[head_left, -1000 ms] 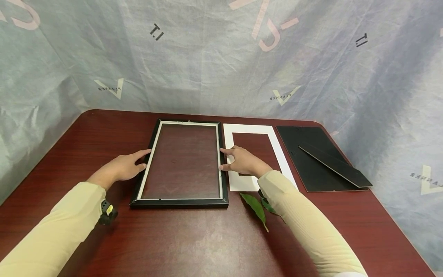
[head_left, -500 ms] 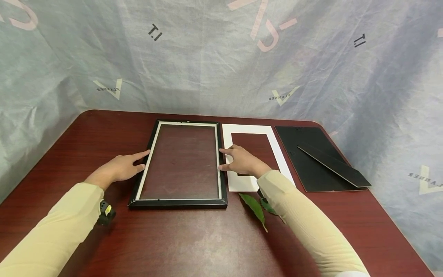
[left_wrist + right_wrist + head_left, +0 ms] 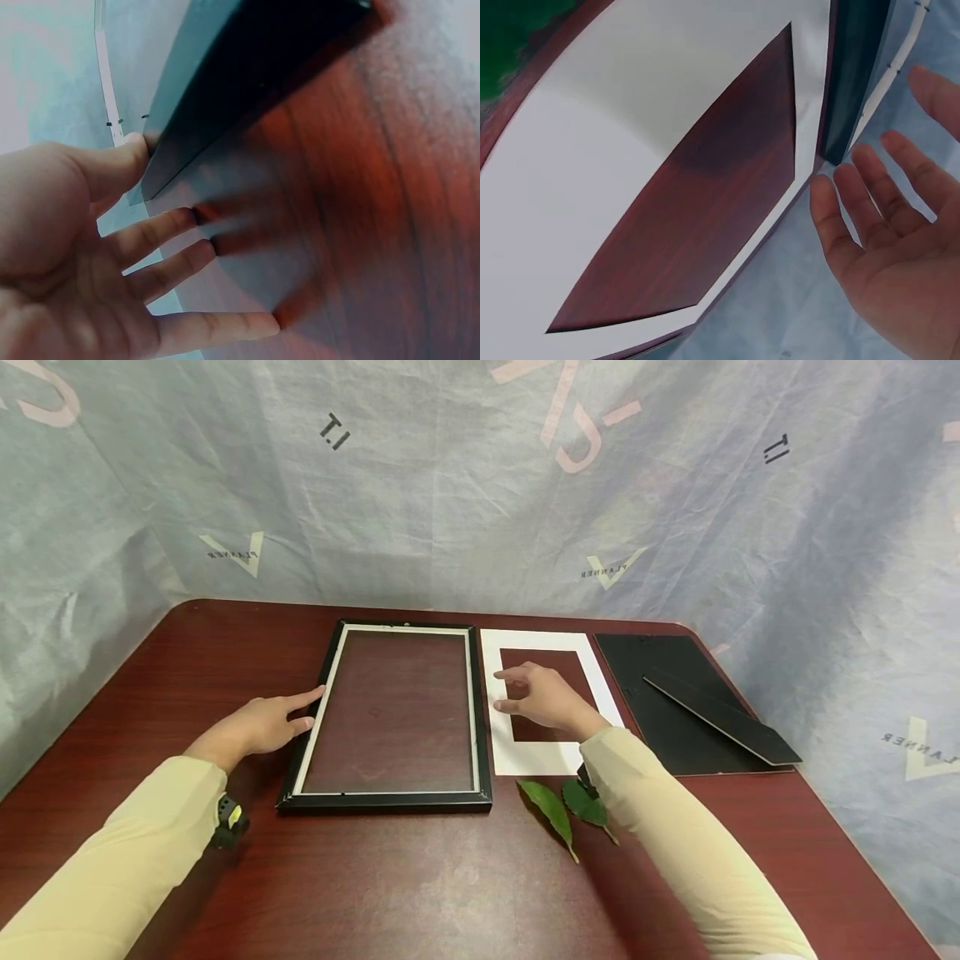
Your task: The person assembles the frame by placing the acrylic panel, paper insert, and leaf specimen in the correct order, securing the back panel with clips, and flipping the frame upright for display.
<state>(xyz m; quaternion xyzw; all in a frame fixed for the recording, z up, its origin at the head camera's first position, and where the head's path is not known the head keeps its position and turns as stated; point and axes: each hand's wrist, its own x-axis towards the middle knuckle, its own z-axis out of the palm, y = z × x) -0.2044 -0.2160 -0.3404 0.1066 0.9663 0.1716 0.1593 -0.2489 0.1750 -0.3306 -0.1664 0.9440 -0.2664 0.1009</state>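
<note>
A black picture frame (image 3: 384, 802) lies flat on the table, with a pale inner lip and a clear pane through which the wood shows. My left hand (image 3: 258, 727) touches its left side with forefinger and thumb; in the left wrist view the other fingers (image 3: 225, 326) stretch out over the wood. To the right of the frame lies a white mat board (image 3: 536, 759) with a rectangular window. Above that mat hovers my right hand (image 3: 547, 697), fingers spread and loosely bent, holding nothing. The right wrist view shows its fingers (image 3: 889, 199) apart from the frame's side.
Two green leaves, a long leaf (image 3: 550, 810) and a rounder leaf (image 3: 585, 802), lie in front of the mat. At the right is a black backing board (image 3: 675, 727) with its easel leg (image 3: 723, 718) raised. A grey printed cloth (image 3: 435, 485) hangs behind the table (image 3: 420, 885).
My right hand has let go of the frame's right side and moved right, over the mat. The left hand stays at the frame's left side. The rounder leaf shows more fully.
</note>
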